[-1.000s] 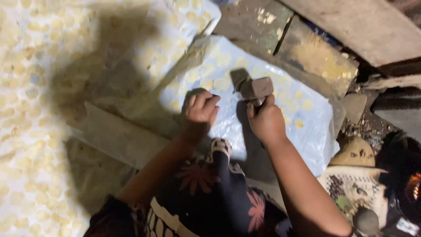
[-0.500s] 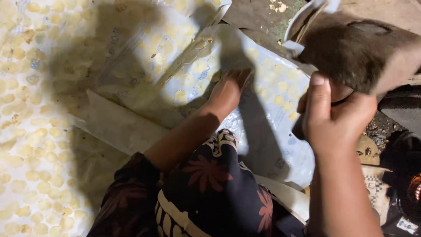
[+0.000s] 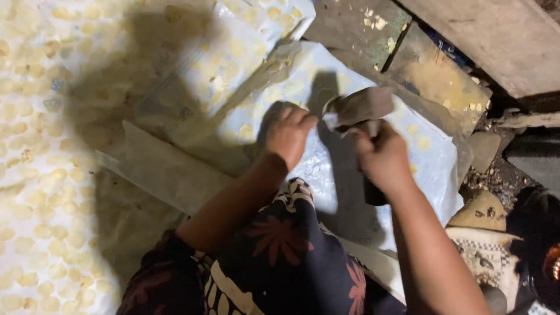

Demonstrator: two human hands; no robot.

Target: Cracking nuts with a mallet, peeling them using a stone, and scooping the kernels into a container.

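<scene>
Head view: right hand (image 3: 382,157) fingers grip stone block (image 3: 359,108) handle.

At the left of the frame a wide white sheet (image 3: 35,175) is covered with many small yellow flat discs (image 3: 49,230). A grey wooden plank (image 3: 496,35) crosses the upper right corner. Below it lie flat stone slabs (image 3: 443,79) with yellow crumbs. At the lower right a patterned cloth (image 3: 487,256) lies on the ground.
</scene>
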